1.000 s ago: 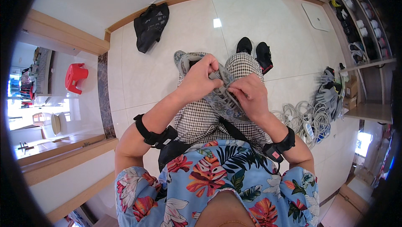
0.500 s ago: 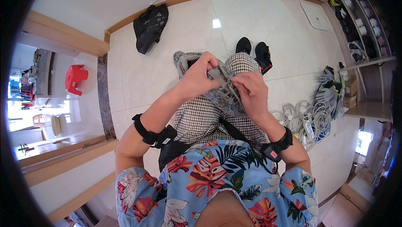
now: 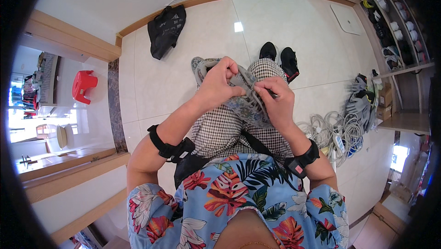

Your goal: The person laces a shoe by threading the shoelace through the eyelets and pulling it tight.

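**Left hand [image 3: 216,86] and right hand [image 3: 279,102] on one grey, camouflage-patterned lace-up shoe [image 3: 250,114]**

The one shoe lies slanting above two legs in black-and-white checked trousers [image 3: 215,127], its heel up to the left, its toe down to the right. The left hand grips it at the opening, thumb and fingers around the tongue. The right hand's thumb and index finger are closed in a pinch on the edge beside the lacing; whether a lace is caught between them is too small to tell. Each forearm wears one black strap with a small box, two in all.

Below the knees, two black shoes [image 3: 268,51] stand on the pale tiled floor [image 3: 206,24]. One black bag [image 3: 166,33] lies near the floor's far left corner, one flat white panel [image 3: 345,19] near its far right corner. By the right edge are coiled grey cables [image 3: 354,132], too tangled to count. One red plastic stool [image 3: 83,86] stands beyond the left edge.
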Available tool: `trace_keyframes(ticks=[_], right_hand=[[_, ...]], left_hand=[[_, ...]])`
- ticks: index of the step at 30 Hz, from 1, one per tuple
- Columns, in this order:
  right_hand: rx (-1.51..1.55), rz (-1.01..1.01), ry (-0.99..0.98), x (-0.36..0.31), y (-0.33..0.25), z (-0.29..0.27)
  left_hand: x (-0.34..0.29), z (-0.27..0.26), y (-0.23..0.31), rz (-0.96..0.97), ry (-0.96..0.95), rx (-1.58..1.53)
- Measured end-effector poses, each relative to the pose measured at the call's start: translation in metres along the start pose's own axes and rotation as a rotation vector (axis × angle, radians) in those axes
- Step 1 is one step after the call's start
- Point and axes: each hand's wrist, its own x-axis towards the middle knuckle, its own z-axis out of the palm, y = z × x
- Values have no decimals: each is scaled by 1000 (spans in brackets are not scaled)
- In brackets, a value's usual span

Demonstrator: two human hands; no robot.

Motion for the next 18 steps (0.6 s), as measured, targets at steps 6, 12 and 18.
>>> trace_keyframes(ticks=[6,12,18], right_hand=[[-135,-166,-73,-8,0,-4],[-259,-267,-56,-6,-7,-3],[-233,-249,-60,-8,-8,3]], left_hand=[[3,1,-5,5,26,-24],[7,6,-9,-6,42,-128],[6,8,-3,-42,38,-184]])
